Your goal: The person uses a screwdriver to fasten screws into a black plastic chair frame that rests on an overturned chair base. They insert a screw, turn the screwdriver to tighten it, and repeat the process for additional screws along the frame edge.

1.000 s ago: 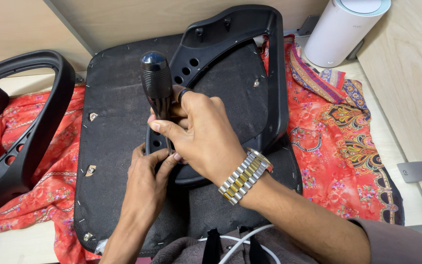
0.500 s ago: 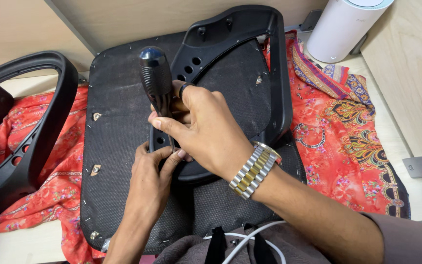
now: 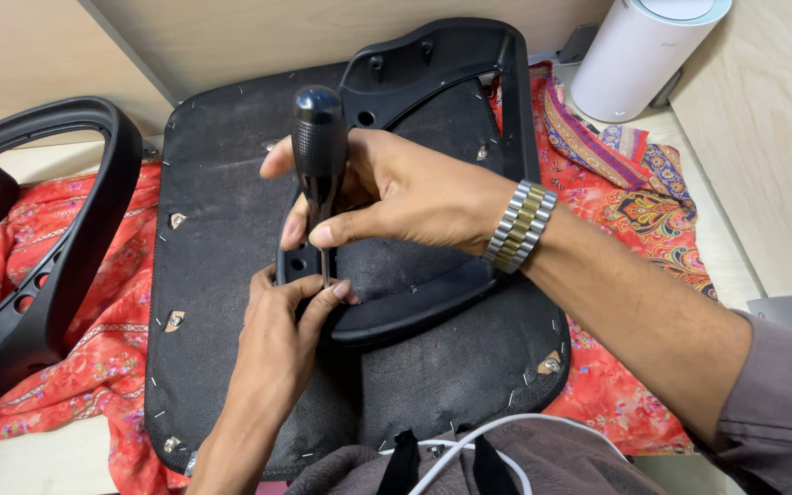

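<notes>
Nearest the camera, a grey garment with a white cord (image 3: 506, 431) lies across the lap. Left hand (image 3: 286, 321) pinches the screwdriver (image 3: 320, 165) shaft low down, fingertips closed around the tip where it meets the black plastic armrest (image 3: 433, 302). Right hand (image 3: 396, 192) is wrapped round the black handle, tool upright (metal watch (image 3: 520, 225) on that wrist). Screw itself is hidden under the fingers; probably seated in a hole of the armrest, cannot confirm.

Risk: the tip may slip off the screw head if the shaft tilts, jabbing the left fingertips or scratching the plastic. The loose armrest may also shift on the seat base (image 3: 222, 275).

Seat base lies upside down on a red patterned cloth (image 3: 625, 385) over a pale wooden surface. A second armrest (image 3: 66, 238) lies left; a white cylinder (image 3: 639, 55) stands far right.
</notes>
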